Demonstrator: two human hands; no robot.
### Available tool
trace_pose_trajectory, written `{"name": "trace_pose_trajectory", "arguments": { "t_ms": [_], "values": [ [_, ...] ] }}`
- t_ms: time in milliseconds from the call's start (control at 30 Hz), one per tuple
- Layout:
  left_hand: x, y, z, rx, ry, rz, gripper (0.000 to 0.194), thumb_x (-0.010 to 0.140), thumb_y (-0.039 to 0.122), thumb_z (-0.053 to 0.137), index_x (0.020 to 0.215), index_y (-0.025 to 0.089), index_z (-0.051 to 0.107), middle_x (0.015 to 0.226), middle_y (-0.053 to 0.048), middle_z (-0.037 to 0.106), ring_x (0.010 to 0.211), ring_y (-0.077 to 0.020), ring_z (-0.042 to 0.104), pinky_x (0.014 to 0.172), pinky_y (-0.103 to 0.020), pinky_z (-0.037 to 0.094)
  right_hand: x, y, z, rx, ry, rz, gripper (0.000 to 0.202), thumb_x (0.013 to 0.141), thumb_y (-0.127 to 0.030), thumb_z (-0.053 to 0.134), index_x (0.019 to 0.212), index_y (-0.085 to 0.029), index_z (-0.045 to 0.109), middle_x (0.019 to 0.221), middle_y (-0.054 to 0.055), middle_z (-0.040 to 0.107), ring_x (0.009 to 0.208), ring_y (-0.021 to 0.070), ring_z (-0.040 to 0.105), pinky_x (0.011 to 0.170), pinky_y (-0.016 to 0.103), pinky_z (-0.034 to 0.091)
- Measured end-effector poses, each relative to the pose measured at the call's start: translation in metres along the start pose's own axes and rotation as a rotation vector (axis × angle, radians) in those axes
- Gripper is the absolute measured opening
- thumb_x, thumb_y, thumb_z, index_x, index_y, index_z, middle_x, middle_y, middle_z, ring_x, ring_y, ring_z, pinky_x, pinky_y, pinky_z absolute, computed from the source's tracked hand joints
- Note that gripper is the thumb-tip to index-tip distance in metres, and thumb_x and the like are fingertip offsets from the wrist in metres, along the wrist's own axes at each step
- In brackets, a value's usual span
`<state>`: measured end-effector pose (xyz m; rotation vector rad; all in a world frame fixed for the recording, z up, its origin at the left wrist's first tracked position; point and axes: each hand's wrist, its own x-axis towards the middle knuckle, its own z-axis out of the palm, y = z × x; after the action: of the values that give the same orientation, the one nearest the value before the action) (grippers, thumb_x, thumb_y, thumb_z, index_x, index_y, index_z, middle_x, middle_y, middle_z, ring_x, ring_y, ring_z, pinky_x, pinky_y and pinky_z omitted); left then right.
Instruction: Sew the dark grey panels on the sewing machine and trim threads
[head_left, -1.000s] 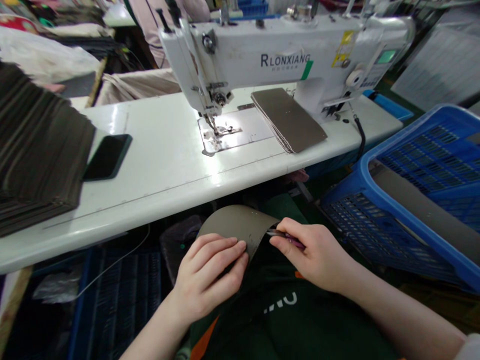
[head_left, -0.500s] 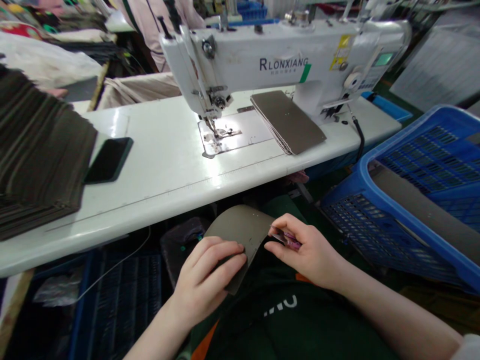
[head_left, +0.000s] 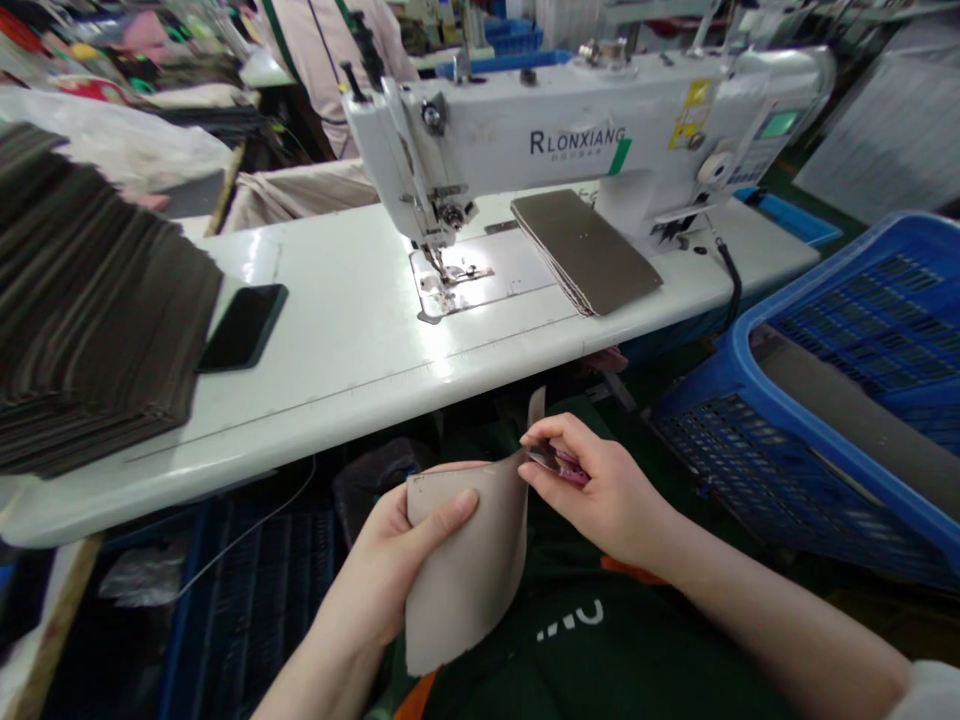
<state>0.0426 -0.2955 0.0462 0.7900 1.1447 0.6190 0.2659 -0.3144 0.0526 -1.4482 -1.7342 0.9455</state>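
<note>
A curved grey-brown panel (head_left: 469, 570) is gripped by my left hand (head_left: 390, 550), thumb on its near face and fingers behind it. At the panel's upper right corner, my right hand (head_left: 600, 490) is closed around a small pink-handled cutting tool (head_left: 559, 464), its blades partly hidden by the fingers. Beyond my hands stands a white sewing machine (head_left: 510, 140), its needle area lit. Several similar panels (head_left: 589, 250) lie stacked beneath the machine's arm.
On the white table (head_left: 337, 330) are a black phone (head_left: 244, 328) and a tall stack of dark panels (head_left: 90, 320) at the left. A blue basket (head_left: 840, 440) stands at the right. Behind the table is a person in pink clothing (head_left: 337, 60).
My left hand has turned the panel up, so its paler face shows now. The right hand has shifted slightly left and up with the tool. The view has also shifted a little.
</note>
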Motion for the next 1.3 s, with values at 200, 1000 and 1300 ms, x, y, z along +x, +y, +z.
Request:
{"name": "trace_pose_trajectory", "arguments": {
  "t_ms": [200, 1000, 1300],
  "values": [
    [0.0, -0.004, 0.002, -0.158, 0.019, -0.053, 0.045, 0.076, 0.03, 0.078, 0.118, 0.019, 0.067, 0.086, -0.008, 0.076, 0.069, -0.0211, 0.071, 0.061, -0.026, 0.054, -0.005, -0.001, 0.005, -0.164, 0.015, -0.09, 0.026, 0.096, -0.042, 0.049, 0.112, -0.02, 0.047, 0.074, -0.003, 0.058, 0.064, 0.0113, 0.054, 0.059, 0.023, 0.036],
    [-0.002, -0.011, -0.001, 0.301, -0.024, 0.336, 0.035, 0.09, 0.031, 0.061, 0.124, 0.024, 0.063, 0.115, -0.007, 0.067, 0.095, -0.0235, 0.066, 0.072, -0.028, 0.054, -0.005, -0.004, 0.011, 0.275, -0.05, 0.132, 0.017, 0.092, -0.036, 0.057, 0.095, -0.02, 0.056, 0.079, -0.002, 0.057, 0.069, 0.0099, 0.054, 0.063, 0.02, 0.043],
    [-0.005, -0.01, 0.003, 0.875, -0.056, 0.818, 0.04, 0.095, 0.011, 0.048, 0.131, 0.028, 0.056, 0.104, -0.004, 0.056, 0.09, -0.0129, 0.058, 0.072, -0.022, 0.05, -0.002, -0.012, 0.003, 0.371, -0.133, 0.251, 0.016, 0.091, -0.03, 0.057, 0.084, -0.017, 0.063, 0.069, -0.004, 0.052, 0.062, 0.0077, 0.046, 0.057, 0.019, 0.036]
  ]
}}
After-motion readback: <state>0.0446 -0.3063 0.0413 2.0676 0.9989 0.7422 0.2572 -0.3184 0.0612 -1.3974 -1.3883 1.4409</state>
